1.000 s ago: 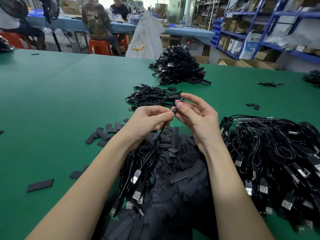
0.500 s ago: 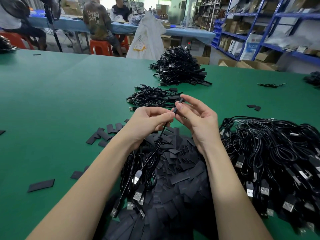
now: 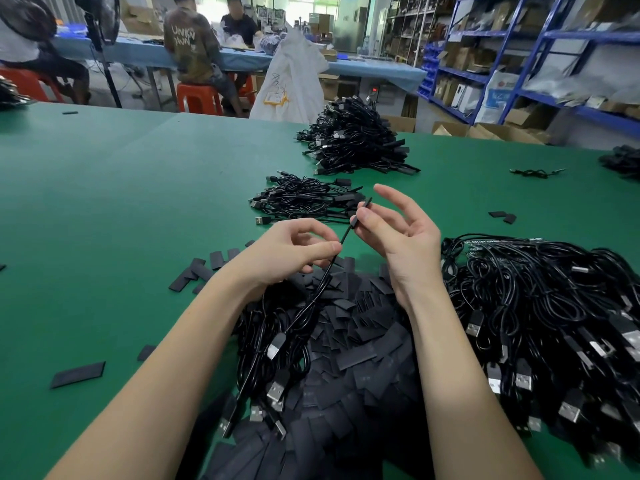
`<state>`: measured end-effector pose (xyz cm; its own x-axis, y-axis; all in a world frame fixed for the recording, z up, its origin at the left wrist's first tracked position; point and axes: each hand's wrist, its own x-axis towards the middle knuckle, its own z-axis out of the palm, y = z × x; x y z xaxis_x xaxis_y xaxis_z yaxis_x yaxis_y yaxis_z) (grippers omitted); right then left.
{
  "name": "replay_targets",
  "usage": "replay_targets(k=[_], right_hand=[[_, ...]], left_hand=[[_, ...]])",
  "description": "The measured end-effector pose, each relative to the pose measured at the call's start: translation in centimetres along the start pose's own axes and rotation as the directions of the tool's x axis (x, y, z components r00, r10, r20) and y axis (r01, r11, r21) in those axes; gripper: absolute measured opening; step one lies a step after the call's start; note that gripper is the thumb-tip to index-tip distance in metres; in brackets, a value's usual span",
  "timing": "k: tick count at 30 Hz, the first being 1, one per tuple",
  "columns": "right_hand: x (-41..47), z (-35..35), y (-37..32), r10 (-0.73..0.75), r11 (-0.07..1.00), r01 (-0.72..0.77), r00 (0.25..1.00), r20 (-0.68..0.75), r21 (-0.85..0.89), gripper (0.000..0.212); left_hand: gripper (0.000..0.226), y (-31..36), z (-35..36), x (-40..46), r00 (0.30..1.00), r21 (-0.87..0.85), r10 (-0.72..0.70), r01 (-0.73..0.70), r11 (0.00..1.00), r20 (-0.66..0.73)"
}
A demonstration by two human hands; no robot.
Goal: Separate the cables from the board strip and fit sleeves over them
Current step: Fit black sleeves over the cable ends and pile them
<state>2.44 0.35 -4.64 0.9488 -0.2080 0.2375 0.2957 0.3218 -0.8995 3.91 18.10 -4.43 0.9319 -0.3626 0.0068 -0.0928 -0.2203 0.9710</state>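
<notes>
Green matting carries our work: the thin black cable slants up-right, left hand pinching it low, right hand pinching the black sleeve at its far tip.

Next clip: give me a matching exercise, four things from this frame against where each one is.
Things:
1. sleeve
2. cable
3. far pile
4. lone strip

Places:
A. flat on the green table, left of the arms
B. pinched by the right hand
C. pinched by the left hand
D. table's back edge, by the white bag

Pairs: 1-B, 2-C, 3-D, 4-A
</notes>
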Motion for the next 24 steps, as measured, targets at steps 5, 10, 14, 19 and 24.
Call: replay_targets(k=[5, 10, 14, 19, 24], right_hand=[[0.1, -0.3, -0.1, 0.017, 1.000, -0.016, 0.998, -0.064, 0.014, 0.032], [0.4, -0.9, -0.3, 0.080, 0.995, -0.072, 0.990, -0.120, 0.071, 0.033], [0.5, -1.3, -0.5, 0.185, 0.982, -0.175, 0.970, -0.157, 0.076, 0.024], [0.6, -2.2, -0.6, 0.292, 0.956, -0.288, 0.932, -0.215, 0.051, 0.010], [0.5, -2.2, -0.6, 0.330, 0.941, -0.337, 0.927, -0.178, -0.009, 0.014]], left_hand=[[0.014, -0.1, 0.0, -0.4, 0.989, 0.034, -0.067, 0.063, 0.997, 0.131], [0.020, 0.1, 0.2, -0.4, 0.990, 0.067, -0.049, 0.040, 0.997, 0.135], [0.008, 0.7, 1.1, -0.4, 0.993, -0.066, -0.078, 0.084, 0.994, 0.087], [0.008, 2.1, 1.3, 1.9, 0.995, 0.074, -0.040, 0.047, 0.996, -0.090], [0.013, 4.8, -0.9, 8.3, 0.949, 0.719, 0.252, -0.042, 0.694, -0.188]])
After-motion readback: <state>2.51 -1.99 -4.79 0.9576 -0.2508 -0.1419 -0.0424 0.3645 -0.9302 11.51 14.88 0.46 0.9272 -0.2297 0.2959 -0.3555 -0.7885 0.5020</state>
